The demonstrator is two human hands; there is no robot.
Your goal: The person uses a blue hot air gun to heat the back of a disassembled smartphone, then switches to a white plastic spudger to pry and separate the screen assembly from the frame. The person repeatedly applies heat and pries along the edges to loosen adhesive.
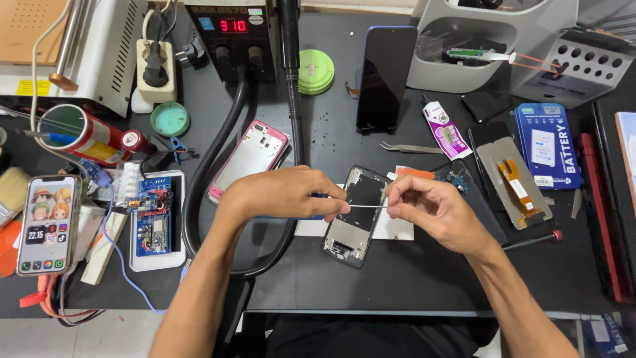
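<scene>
Both hands pinched a thin metal strip over an opened phone frame.
L hand (281, 193) & R hand (430, 209) fingertips closed on the strip (368, 206) ends; strip too thin to ID, its ends hidden by fingers. It sat between the hands, above the frame (354, 219) on the dark bench (397, 278).

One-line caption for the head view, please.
Both hands, left hand and right hand, hold a thin metal tool above an opened phone frame on a cluttered dark workbench.
</scene>
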